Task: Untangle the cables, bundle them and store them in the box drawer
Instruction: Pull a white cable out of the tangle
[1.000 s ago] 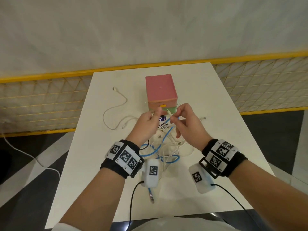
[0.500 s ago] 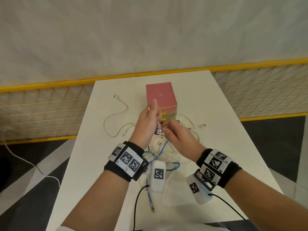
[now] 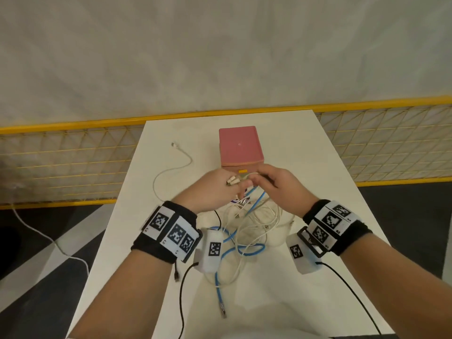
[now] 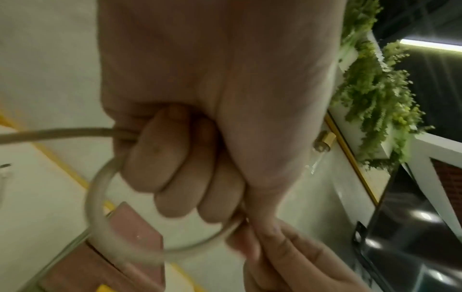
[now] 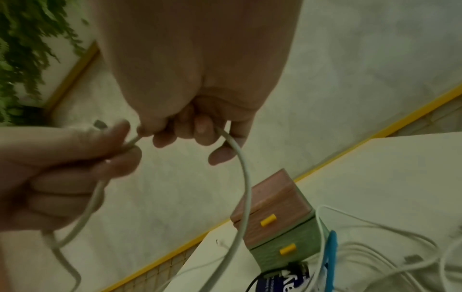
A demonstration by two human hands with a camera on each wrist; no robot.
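Observation:
Both hands are raised in front of the pink and green drawer box (image 3: 241,149), above a tangle of white and blue cables (image 3: 254,223). My left hand (image 3: 217,189) grips a white cable (image 4: 100,189) looped round its curled fingers, with the plug ends (image 3: 232,180) sticking out by the thumb. My right hand (image 3: 274,184) pinches the same white cable (image 5: 243,177) a short way along. The box (image 5: 277,221) shows two yellow drawer handles, both drawers pushed in. A blue cable (image 3: 217,287) trails toward the table's near edge.
A separate white cable (image 3: 171,172) lies curved on the white table (image 3: 318,172) left of the box. A purple-and-white label (image 3: 238,200) sits under the tangle. A yellow mesh fence (image 3: 61,167) runs behind the table; another white cord (image 3: 49,241) lies on the dark floor at left.
Both hands have lifted the white cable higher and closer to the box. The left hand now has the cable looped round its fingers with plug ends showing, and the right hand moved right along it.

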